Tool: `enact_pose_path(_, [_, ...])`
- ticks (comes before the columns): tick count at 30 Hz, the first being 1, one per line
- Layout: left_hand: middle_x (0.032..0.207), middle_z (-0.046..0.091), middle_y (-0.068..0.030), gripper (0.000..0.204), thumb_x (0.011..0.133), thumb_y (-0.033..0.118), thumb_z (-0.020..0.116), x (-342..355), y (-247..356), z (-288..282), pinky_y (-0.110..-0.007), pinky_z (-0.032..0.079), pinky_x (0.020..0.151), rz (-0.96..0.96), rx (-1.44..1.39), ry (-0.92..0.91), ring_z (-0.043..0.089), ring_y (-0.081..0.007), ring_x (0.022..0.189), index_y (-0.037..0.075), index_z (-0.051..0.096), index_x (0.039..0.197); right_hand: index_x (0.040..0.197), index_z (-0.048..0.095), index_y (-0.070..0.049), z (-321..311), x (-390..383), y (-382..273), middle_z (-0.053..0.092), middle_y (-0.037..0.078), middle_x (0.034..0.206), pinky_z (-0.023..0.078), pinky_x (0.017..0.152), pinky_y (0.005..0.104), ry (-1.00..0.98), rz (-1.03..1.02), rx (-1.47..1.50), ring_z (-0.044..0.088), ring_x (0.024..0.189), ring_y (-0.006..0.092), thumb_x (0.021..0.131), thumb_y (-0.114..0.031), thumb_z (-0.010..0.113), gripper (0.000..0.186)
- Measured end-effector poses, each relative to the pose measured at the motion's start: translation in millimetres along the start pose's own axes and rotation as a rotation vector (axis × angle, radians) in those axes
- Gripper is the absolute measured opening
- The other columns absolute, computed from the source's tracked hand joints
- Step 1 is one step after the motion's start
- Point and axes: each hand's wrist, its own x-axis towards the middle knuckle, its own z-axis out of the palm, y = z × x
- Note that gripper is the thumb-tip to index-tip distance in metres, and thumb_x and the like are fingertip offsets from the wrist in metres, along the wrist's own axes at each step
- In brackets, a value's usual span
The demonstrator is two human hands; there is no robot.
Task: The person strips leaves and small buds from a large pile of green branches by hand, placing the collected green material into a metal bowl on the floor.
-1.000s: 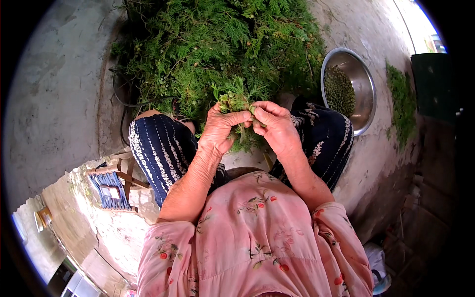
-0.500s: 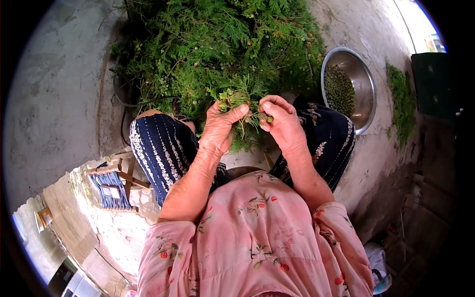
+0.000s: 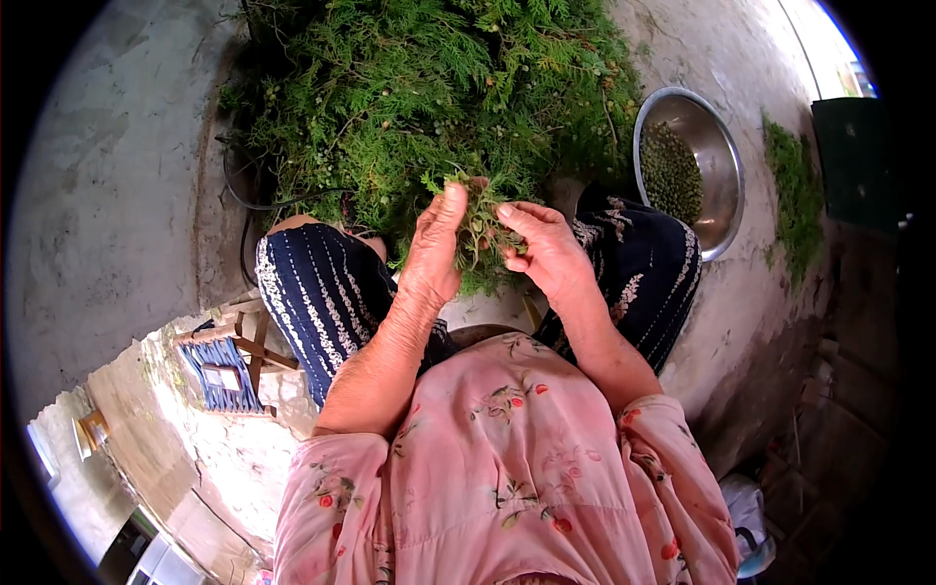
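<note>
My left hand (image 3: 435, 242) is closed around a small conifer sprig (image 3: 478, 226) with greenish-brown cones, held above my lap between my knees. The thumb points up along the sprig's near side. My right hand (image 3: 554, 250) is at the sprig's right side, its thumb and fingers curled in against the twigs and cones. Exactly what lies between those fingertips is partly hidden. Just beyond both hands spreads a big heap of green conifer branches (image 3: 409, 107), dotted with small pale cones.
To the right stands a steel bowl (image 3: 720, 180) partly filled with small green cones (image 3: 669, 174). More green sprigs (image 3: 795, 200) lie on the concrete floor past it. A black cable (image 3: 283, 206) runs at the heap's left. A folding stool (image 3: 226, 370) with blue webbing stands at my left.
My right hand has come down slightly and turned inward against the sprig; the small green cone at its fingertips no longer shows. The left hand has tilted the sprig more upright.
</note>
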Motion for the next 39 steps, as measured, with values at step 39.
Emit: enact_pose_path(39, [0.106,0.058,-0.0107,0.042,0.086,0.009,0.058,-4.9,-1.3,1.6,-0.032,0.05,0.079,-0.053,0.079,-0.164,0.059,-0.0192,0.091,-0.005,0.044,0.124,0.096,0.059,-0.001,6.3,-5.6,-20.7,0.059,0.005,0.077,0.04,0.047,0.0216,-0.066,-0.414,-0.182,0.046,0.054,0.0091,0.089,-0.01,0.055,0.012])
